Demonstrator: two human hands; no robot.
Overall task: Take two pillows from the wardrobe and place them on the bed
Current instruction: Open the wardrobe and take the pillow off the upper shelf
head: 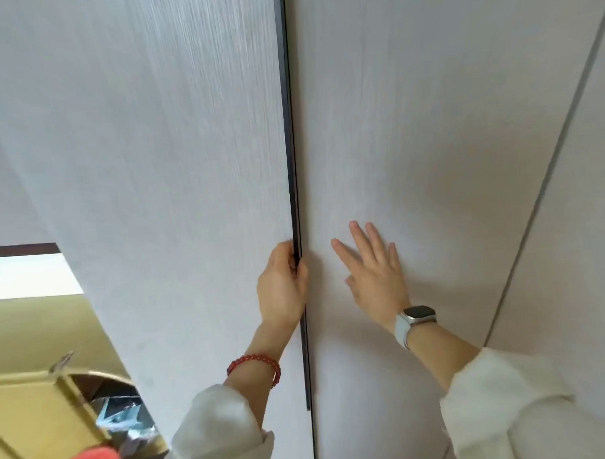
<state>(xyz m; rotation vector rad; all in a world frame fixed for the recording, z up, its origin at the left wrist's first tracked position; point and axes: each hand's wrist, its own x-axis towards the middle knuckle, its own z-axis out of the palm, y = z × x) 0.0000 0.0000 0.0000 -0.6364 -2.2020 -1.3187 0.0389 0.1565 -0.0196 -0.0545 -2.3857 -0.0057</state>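
Pale woodgrain wardrobe door (176, 199) stands slightly ajar at its dark edge strip (294, 195); no pillows show, presumably inside. Left hand (282, 288) has its fingers (292, 260) hooked and clamped around that edge to pull it open. Right hand (374, 271) lies flat, fingers spread, bracing the neighbouring door (428, 139).

Floor (40, 327) yellowish, lower left; cardboard box (37, 420) stands on it, flaps open, crumpled plastic inside.
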